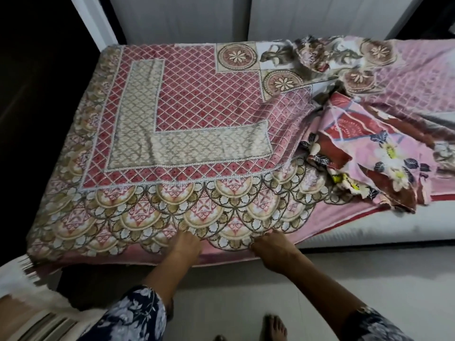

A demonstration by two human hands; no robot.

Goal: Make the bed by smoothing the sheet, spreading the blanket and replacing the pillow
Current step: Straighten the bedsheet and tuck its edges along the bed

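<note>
Bare foot (274, 327) on floor, both hands' fingers (258, 243) gripping patterned sheet's (187, 119) edge, crumpled blanket (369, 158) rightward.

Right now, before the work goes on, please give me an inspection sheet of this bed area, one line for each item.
Surface: white mattress bare along the near right edge.
Job's things: patterned sheet smooth on the left, rumpled toward the right; flowered blanket bunched on the right; pillow not seen.
Clutter: nothing seen.
Grippers: left hand and right hand both on the sheet's near scalloped edge; grip unclear.
Cables: nothing seen.
Surroundings: pale wall behind, light floor, bare foot below.
</note>
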